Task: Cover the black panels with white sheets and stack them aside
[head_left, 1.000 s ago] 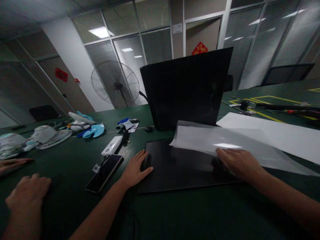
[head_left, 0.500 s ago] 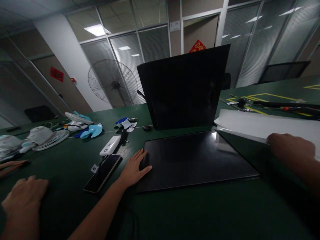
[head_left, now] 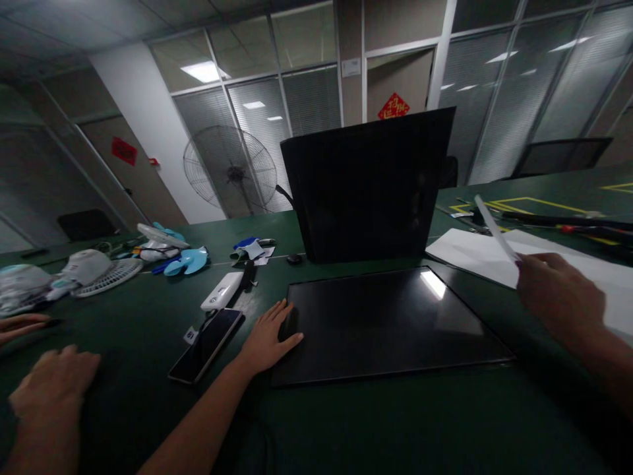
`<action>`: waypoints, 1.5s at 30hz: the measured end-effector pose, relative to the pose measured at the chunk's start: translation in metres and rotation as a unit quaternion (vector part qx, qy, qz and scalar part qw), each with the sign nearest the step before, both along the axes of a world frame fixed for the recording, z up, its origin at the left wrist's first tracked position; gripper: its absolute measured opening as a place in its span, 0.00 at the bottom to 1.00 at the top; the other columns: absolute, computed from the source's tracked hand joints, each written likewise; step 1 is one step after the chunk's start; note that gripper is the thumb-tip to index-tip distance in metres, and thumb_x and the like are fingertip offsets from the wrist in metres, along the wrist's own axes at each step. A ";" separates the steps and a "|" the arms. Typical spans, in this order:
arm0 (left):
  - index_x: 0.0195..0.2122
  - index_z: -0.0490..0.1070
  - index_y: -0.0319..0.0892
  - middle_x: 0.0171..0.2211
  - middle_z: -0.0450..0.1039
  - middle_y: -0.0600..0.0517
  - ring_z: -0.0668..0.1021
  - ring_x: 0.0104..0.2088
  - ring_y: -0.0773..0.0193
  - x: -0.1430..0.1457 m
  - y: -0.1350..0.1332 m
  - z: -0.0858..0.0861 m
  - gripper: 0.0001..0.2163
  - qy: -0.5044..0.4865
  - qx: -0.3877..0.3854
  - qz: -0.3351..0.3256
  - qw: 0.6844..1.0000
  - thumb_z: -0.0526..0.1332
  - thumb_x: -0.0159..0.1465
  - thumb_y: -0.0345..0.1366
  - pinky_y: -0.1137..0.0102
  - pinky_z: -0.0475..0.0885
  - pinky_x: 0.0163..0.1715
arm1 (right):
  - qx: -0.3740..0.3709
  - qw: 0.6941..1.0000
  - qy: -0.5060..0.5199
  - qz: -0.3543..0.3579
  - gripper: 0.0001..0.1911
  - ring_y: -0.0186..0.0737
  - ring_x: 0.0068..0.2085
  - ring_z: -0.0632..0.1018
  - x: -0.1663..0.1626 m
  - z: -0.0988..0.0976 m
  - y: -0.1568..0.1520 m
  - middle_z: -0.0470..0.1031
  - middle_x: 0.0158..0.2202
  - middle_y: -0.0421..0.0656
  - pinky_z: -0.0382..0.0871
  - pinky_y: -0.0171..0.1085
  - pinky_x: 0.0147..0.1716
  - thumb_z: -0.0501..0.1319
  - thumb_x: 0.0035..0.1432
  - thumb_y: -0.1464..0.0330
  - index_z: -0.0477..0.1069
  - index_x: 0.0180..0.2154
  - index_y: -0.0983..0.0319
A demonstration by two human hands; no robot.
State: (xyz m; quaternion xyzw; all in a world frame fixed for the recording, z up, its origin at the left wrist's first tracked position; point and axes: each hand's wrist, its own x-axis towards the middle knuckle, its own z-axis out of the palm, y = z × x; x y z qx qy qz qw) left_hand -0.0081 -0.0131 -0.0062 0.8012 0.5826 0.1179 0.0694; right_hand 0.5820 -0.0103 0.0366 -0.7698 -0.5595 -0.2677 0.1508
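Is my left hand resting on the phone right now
No, your left hand rests across the flat black panel's edge, with the phone lying apart to its left.

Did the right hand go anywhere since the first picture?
Yes. The right hand moved to the right. It was over the flat black panel before, and now it is out past that panel's right edge.

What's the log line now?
left hand: on glossy black panel, left edge | right hand: holding thin white strip near white sheets | panel: flat on table
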 end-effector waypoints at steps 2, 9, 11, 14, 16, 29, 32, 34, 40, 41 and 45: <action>0.71 0.57 0.40 0.73 0.52 0.40 0.57 0.72 0.44 0.000 0.000 0.000 0.39 -0.001 -0.002 -0.001 1.000 0.57 0.66 0.62 0.47 0.55 0.69 | 0.058 0.995 -0.016 0.084 0.24 0.47 0.48 0.76 -0.042 0.010 -0.012 0.72 0.58 0.50 0.63 0.38 0.27 0.45 0.73 0.64 0.68 0.63 0.58; 0.73 0.52 0.42 0.73 0.53 0.43 0.56 0.72 0.47 0.003 -0.004 0.001 0.34 -0.022 0.007 -0.011 1.000 0.46 0.73 0.58 0.47 0.53 0.69 | -0.157 0.889 -0.067 0.424 0.23 0.50 0.50 0.76 -0.167 -0.021 -0.046 0.75 0.54 0.49 0.77 0.47 0.44 0.53 0.66 0.71 0.72 0.60 0.58; 0.74 0.50 0.42 0.73 0.53 0.44 0.56 0.72 0.48 0.002 -0.004 0.000 0.33 -0.032 0.012 -0.017 0.999 0.43 0.74 0.57 0.47 0.54 0.69 | -0.201 0.860 -0.024 0.468 0.22 0.53 0.53 0.75 -0.186 -0.028 -0.053 0.74 0.56 0.50 0.77 0.53 0.48 0.56 0.68 0.62 0.72 0.60 0.59; 0.74 0.48 0.42 0.73 0.53 0.44 0.56 0.72 0.47 0.002 -0.003 0.000 0.33 -0.043 0.018 -0.022 0.999 0.42 0.74 0.56 0.47 0.55 0.69 | -0.243 0.829 0.044 0.502 0.33 0.57 0.59 0.72 -0.198 -0.025 -0.062 0.69 0.63 0.50 0.73 0.58 0.55 0.57 0.67 0.50 0.67 0.65 0.60; 0.75 0.47 0.42 0.73 0.53 0.43 0.56 0.72 0.45 0.003 -0.003 0.001 0.35 -0.037 0.015 -0.021 0.999 0.45 0.73 0.57 0.46 0.55 0.68 | -0.271 0.803 0.079 0.525 0.34 0.55 0.62 0.70 -0.198 -0.018 -0.066 0.66 0.65 0.47 0.70 0.58 0.59 0.56 0.67 0.48 0.63 0.68 0.57; 0.62 0.71 0.51 0.73 0.53 0.45 0.57 0.71 0.39 0.007 -0.006 0.010 0.25 -0.021 -0.007 -0.025 0.999 0.57 0.69 0.56 0.40 0.56 0.66 | -0.137 0.927 0.084 0.340 0.23 0.55 0.59 0.73 -0.114 -0.030 -0.008 0.75 0.57 0.48 0.65 0.62 0.60 0.52 0.70 0.56 0.77 0.55 0.59; 0.54 0.76 0.46 0.72 0.55 0.43 0.61 0.70 0.43 0.008 -0.004 0.009 0.21 -0.048 0.008 -0.017 0.999 0.58 0.69 0.54 0.45 0.58 0.67 | -0.167 0.925 0.083 0.332 0.24 0.55 0.58 0.74 -0.089 -0.035 0.005 0.76 0.56 0.48 0.66 0.61 0.60 0.51 0.70 0.56 0.78 0.53 0.60; 0.52 0.76 0.45 0.72 0.55 0.43 0.62 0.70 0.44 0.008 -0.004 0.009 0.20 -0.052 0.017 -0.015 0.998 0.60 0.67 0.53 0.46 0.59 0.67 | -0.185 0.914 0.087 0.349 0.24 0.52 0.59 0.74 -0.081 -0.037 0.010 0.74 0.58 0.46 0.67 0.58 0.61 0.51 0.70 0.56 0.76 0.57 0.59; 0.66 0.66 0.49 0.72 0.56 0.47 0.59 0.71 0.42 0.008 -0.005 0.010 0.26 -0.033 0.015 -0.033 0.999 0.60 0.68 0.49 0.42 0.58 0.67 | -0.182 0.911 0.094 0.357 0.25 0.47 0.62 0.71 -0.065 -0.039 0.021 0.69 0.64 0.44 0.66 0.50 0.63 0.49 0.71 0.55 0.71 0.62 0.56; 0.66 0.66 0.50 0.72 0.56 0.47 0.59 0.71 0.42 0.008 -0.005 0.010 0.26 -0.030 0.014 -0.034 0.999 0.59 0.69 0.49 0.42 0.57 0.67 | -0.176 0.921 0.087 0.336 0.26 0.46 0.63 0.70 -0.056 -0.037 0.024 0.67 0.65 0.45 0.65 0.48 0.63 0.49 0.72 0.56 0.70 0.63 0.56; 0.65 0.69 0.49 0.71 0.57 0.47 0.59 0.71 0.43 0.010 -0.005 0.012 0.25 -0.026 0.012 -0.028 0.999 0.58 0.69 0.49 0.44 0.56 0.68 | -0.140 0.965 0.073 0.211 0.28 0.55 0.68 0.61 0.001 -0.036 0.033 0.59 0.68 0.56 0.53 0.53 0.67 0.49 0.71 0.59 0.66 0.65 0.66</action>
